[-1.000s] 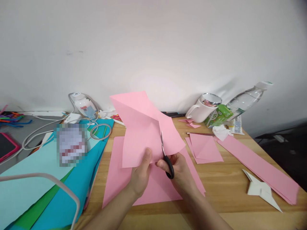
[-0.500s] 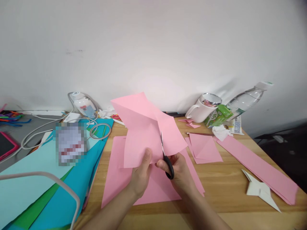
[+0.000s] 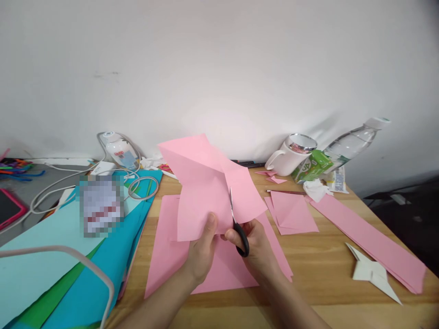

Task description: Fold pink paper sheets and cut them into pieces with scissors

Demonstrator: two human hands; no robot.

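Note:
My left hand [image 3: 203, 249] pinches the lower edge of a folded pink paper sheet [image 3: 202, 187] and holds it upright above the table. My right hand [image 3: 255, 242] grips black-handled scissors [image 3: 236, 221], whose blades point up along a cut in that sheet. Below both hands another large pink sheet [image 3: 171, 246] lies flat on the wooden table [image 3: 318, 274].
Blue, teal and green paper sheets [image 3: 68, 260] are stacked at the left with white cables [image 3: 137, 185] on them. Right of my hands lie pink folded pieces [image 3: 293, 210], a long pink strip stack [image 3: 370, 237] and a white folded paper star [image 3: 372, 272]. A mug [image 3: 291, 155], green carton [image 3: 312, 167] and water bottle [image 3: 353, 141] stand by the wall.
The held pink sheet has sunk and tilted slightly. Both hands and the scissors have stayed almost in place.

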